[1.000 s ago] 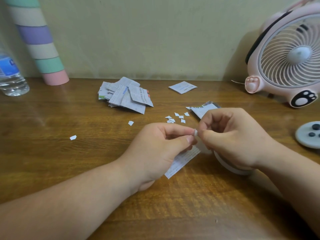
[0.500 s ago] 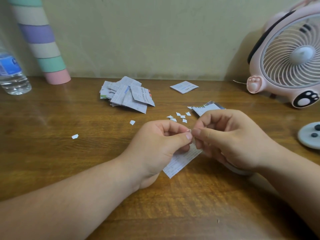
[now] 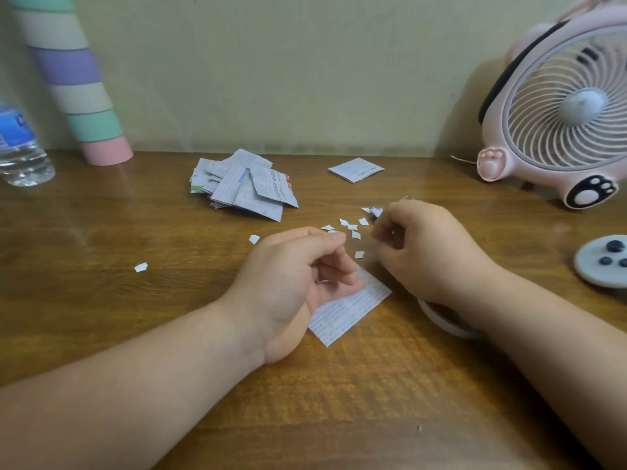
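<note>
- Peeling and shedding little backing scraps [image 3: 349,227] looks like the step in hand; they lie scattered on the table [image 3: 101,300] at about 12 o'clock from the gap between the two hands, with one loose scrap right in that gap.
- The paper slip [image 3: 353,310] lies at 5 o'clock of the left hand [image 3: 291,283], half covered by it. That hand's thumb tip meets the forefinger, and the lower fingers curl onto the slip's far end, apparently holding it.
- The right hand [image 3: 427,249] is at 3 o'clock of the left, fingers curled inward. It is blurred, so I cannot tell whether they pinch a scrap or nothing at all.
- The tape roll [image 3: 441,322] sits at 6 o'clock of the right hand, partly under the wrist.
- To do this well, I judge: hold the slip steady with the left hand so it does not skid on the wood. Let go of each scrap among the others at 12 o'clock, clear of the slip, so none sticks to it.
- Keep the wrist from dragging the roll.
- The fan [image 3: 559,113] at 2 o'clock could scatter such light bits if it is blowing.
- The pile of slips [image 3: 244,184] waits at 11 o'clock.
</note>
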A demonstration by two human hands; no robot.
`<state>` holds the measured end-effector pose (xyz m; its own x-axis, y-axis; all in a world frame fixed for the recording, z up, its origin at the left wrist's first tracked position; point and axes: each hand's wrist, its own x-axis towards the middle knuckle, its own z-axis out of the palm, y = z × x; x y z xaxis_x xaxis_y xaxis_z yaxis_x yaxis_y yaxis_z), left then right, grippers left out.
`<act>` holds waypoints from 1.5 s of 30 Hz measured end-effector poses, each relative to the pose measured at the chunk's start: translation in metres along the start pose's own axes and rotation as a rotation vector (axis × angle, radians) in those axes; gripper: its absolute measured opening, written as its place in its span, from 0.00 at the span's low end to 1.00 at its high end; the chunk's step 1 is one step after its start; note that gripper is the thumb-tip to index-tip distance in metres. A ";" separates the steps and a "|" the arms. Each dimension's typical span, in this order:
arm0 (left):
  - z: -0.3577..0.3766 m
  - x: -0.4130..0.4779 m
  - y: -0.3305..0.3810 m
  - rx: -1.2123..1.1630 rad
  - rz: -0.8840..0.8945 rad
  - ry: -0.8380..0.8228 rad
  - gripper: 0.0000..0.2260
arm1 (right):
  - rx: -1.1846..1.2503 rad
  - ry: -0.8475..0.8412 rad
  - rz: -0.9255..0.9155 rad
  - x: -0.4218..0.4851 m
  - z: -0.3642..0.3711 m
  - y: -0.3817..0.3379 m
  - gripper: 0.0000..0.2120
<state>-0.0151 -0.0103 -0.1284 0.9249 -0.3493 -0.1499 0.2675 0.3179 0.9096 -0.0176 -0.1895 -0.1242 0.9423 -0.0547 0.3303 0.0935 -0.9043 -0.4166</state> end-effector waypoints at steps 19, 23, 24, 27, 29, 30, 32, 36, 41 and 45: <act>-0.003 -0.004 0.007 0.036 0.136 -0.032 0.15 | -0.223 -0.396 0.128 -0.029 -0.018 -0.047 0.16; -0.020 0.004 0.023 0.536 0.517 -0.054 0.09 | -0.194 -0.450 0.212 -0.032 -0.021 -0.044 0.13; -0.024 0.006 0.023 0.706 0.568 -0.062 0.11 | -0.178 -0.451 0.208 -0.035 -0.023 -0.043 0.12; -0.031 0.010 0.013 1.019 0.430 -0.163 0.23 | -0.031 -0.409 0.173 -0.040 -0.028 -0.038 0.15; -0.032 0.011 0.009 1.070 0.353 -0.225 0.26 | 0.112 -0.319 0.145 -0.039 -0.032 -0.032 0.18; -0.033 0.012 0.009 1.049 0.343 -0.230 0.27 | 0.174 -0.266 0.136 -0.037 -0.034 -0.028 0.20; -0.031 0.013 0.014 0.915 0.316 -0.196 0.26 | 0.273 -0.203 0.139 -0.035 -0.036 -0.022 0.23; -0.028 0.013 0.016 0.467 0.240 -0.137 0.27 | 0.345 -0.175 0.134 -0.032 -0.037 -0.013 0.24; -0.024 0.010 0.013 0.315 0.220 -0.119 0.27 | 0.254 -0.314 0.110 -0.035 -0.041 -0.015 0.22; -0.016 0.003 0.011 0.384 0.235 -0.175 0.27 | 0.324 -0.129 0.060 -0.036 -0.040 -0.019 0.16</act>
<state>-0.0046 0.0064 -0.1252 0.8802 -0.4606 0.1143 -0.0928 0.0691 0.9933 -0.0667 -0.1871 -0.0938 0.9800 -0.0310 0.1963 0.1147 -0.7185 -0.6860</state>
